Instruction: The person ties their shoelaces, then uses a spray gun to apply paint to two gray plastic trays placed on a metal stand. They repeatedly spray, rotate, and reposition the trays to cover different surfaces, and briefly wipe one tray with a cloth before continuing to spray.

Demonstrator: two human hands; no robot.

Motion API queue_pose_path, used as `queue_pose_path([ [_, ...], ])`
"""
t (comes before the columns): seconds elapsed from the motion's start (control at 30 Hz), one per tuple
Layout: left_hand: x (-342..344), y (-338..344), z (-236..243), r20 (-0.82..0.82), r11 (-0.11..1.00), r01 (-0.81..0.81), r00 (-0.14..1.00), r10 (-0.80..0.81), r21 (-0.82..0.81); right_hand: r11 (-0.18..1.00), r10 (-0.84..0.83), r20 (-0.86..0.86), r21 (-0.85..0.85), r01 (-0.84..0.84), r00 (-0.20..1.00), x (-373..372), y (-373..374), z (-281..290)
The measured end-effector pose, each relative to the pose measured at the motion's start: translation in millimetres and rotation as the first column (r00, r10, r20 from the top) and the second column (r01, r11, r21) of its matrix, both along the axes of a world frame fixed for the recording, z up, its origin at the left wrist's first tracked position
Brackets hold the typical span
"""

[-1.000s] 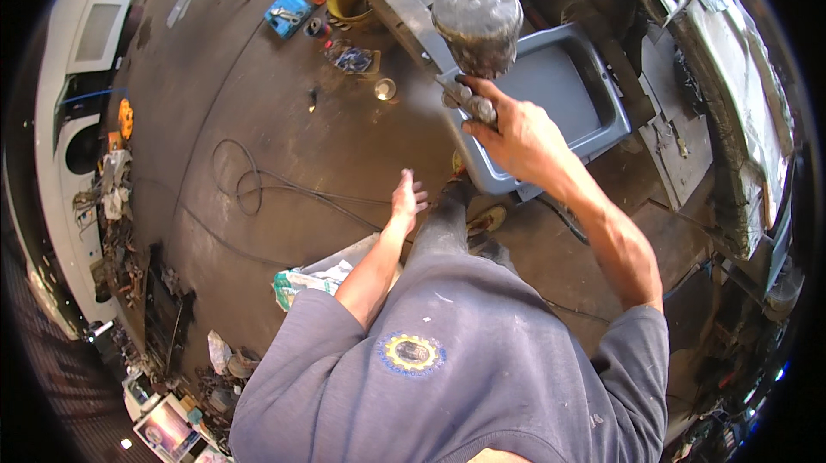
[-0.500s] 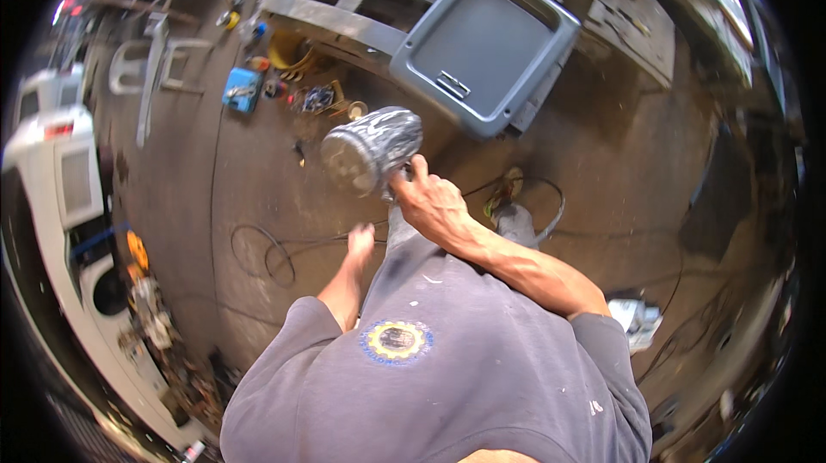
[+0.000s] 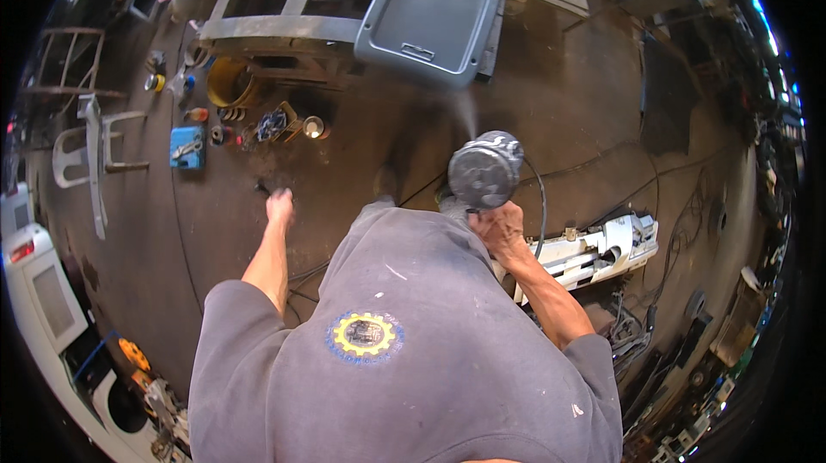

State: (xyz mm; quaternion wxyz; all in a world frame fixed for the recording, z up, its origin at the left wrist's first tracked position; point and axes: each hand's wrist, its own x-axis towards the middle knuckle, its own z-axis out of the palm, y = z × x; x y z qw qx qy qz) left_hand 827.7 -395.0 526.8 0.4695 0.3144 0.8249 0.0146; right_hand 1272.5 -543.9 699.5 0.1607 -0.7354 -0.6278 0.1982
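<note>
My right hand (image 3: 499, 227) is closed round the grip of a paint spray gun. The gun's dark, paint-streaked cup (image 3: 484, 172) covers most of the gun. A pale mist streams from it toward the near edge of a grey plastic panel (image 3: 430, 11), which has a raised rim and a small slotted recess and is propped on a metal frame (image 3: 280, 28). There is a gap between gun and panel. My left hand (image 3: 280, 205) hangs out to the left over the floor, blurred, its fingers hard to make out. A small dark thing (image 3: 261, 188) shows just beyond it.
A blue case (image 3: 187, 146), a yellow bucket (image 3: 229, 83) and an open can (image 3: 314, 126) stand at left. Beyond them is a white plastic chair (image 3: 125, 140). A black hose (image 3: 541, 196) curves by my right hand. A white machine part (image 3: 624, 241) lies at right.
My right hand has swung right and nearer my body with the spray gun; mist now shows. My left hand has moved out to the left. The view has shifted, showing more at right.
</note>
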Motion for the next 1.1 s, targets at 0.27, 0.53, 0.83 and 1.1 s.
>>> queue_pose_path([
  [0.27,15.6,-28.2,-15.7,0.09,0.968,0.247,0.966,-0.241,-0.053,0.975,-0.152,-0.163,0.139,0.175,0.975,-2.6,5.9,37.0],
  [0.53,70.9,56.7,28.2,0.332,0.988,0.005,0.942,-0.055,0.152,0.915,-0.202,-0.04,0.35,0.203,0.979,69.2,84.3,59.7],
  [0.83,201.3,57.6,29.4,0.629,0.988,-0.122,0.762,0.154,-0.094,0.866,-0.33,-0.184,0.331,0.375,0.926,135.1,74.9,46.6],
  [1.1,274.3,25.9,64.4,0.528,0.989,0.106,0.849,-0.038,-0.099,0.929,-0.303,-0.1,-0.251,0.271,0.948,209.0,9.1,-61.1],
])
